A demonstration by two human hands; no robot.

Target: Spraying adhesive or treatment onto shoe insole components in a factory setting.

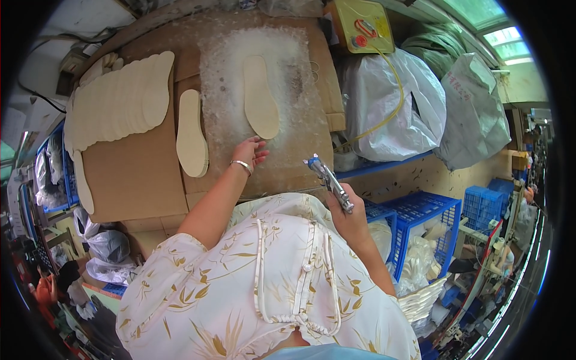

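Note:
My right hand (349,215) is wrapped around a metal spray gun (329,182) with a blue tip, which points away from me toward the work surface. My left hand (248,155), wearing a silver bracelet, reaches over the cardboard with its fingers apart. Its fingertips lie close to the wide lower end of a cream insole (261,99); whether they touch it I cannot tell. That insole rests alone on a whitish, residue-coated patch (225,72). Just left of the patch is a small stack of insoles (191,135), lined up on one another.
A long overlapping row of insoles (120,99) covers the far left of the cardboard (135,174). At the far right stands a yellow container (363,24) with a yellow hose (401,90). White plastic bags (393,108) and blue crates (427,210) are on the right.

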